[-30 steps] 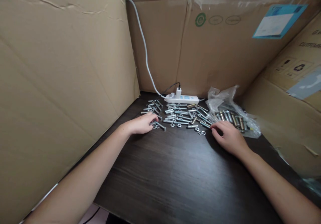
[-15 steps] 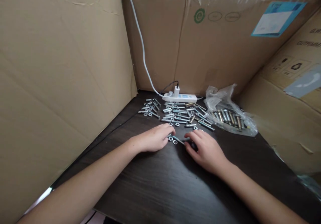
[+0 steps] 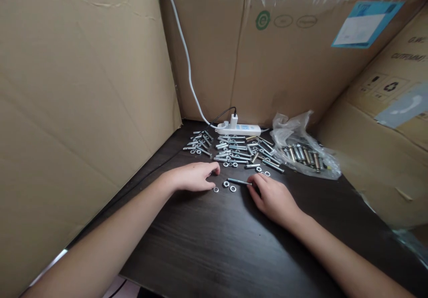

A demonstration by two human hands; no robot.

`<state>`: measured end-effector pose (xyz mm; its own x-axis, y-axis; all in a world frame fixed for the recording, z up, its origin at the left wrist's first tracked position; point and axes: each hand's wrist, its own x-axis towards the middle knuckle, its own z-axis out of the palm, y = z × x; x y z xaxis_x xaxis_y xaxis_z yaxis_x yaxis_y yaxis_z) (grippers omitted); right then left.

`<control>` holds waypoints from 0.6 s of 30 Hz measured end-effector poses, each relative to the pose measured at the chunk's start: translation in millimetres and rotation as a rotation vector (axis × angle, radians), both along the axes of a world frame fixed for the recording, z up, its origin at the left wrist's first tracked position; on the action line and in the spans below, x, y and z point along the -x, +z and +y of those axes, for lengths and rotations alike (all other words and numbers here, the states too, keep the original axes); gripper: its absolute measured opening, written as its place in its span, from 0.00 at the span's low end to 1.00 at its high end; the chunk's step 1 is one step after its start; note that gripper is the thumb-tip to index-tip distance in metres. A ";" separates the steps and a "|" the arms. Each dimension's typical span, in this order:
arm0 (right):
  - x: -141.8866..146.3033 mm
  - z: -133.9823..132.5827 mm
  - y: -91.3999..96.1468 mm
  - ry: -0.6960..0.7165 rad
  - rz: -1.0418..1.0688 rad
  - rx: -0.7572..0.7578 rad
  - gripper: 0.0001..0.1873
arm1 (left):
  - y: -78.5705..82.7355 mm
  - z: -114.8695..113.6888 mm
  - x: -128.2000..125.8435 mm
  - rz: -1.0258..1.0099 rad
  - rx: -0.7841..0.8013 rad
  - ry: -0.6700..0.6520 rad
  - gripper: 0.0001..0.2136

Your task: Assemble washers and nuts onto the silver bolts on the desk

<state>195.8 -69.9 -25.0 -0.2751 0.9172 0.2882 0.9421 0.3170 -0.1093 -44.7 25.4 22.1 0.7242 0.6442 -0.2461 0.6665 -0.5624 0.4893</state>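
My left hand point(image 3: 195, 176) hovers low over the dark table with thumb and fingers apart, holding nothing. A thin washer point(image 3: 216, 189) lies by its thumb tip. My right hand point(image 3: 274, 198) pinches the right end of a long silver bolt point(image 3: 236, 181), which lies nearly level across my view. Left of the bolt, close to its tip, is a hex nut point(image 3: 226, 184). Just below it sits a flat washer point(image 3: 233, 189). Beyond my hands, rows of bolts, sleeves, nuts and washers point(image 3: 238, 148) are spread out, with a smaller cluster of similar parts point(image 3: 200, 143) to their left.
At the back stands a white power strip point(image 3: 238, 129) with a plug and cables. A clear plastic bag point(image 3: 304, 155) on the right holds several expansion bolts. Cardboard boxes point(image 3: 207, 57) wall in the table point(image 3: 214, 240) at the left, back and right.
My left hand has drawn left and opened away from the small parts, and a thin washer now shows by its thumb. My right fingers have closed on the bolt, which has swung more level.
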 end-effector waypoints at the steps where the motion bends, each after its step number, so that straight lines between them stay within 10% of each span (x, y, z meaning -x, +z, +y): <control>1: -0.9 0.6 -0.9 -0.004 0.013 -0.003 0.07 | -0.1 -2.3 -2.1 0.002 -0.011 -0.001 0.16; 18: -7.7 1.5 1.1 0.026 0.348 -0.104 0.06 | -15.1 -13.7 -27.0 -0.508 -0.021 0.059 0.05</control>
<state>203.5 -68.4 -23.9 -0.1675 0.8721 0.4598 0.8456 0.3669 -0.3877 -17.7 11.7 7.1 0.7116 0.6883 0.1409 0.3782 -0.5442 0.7489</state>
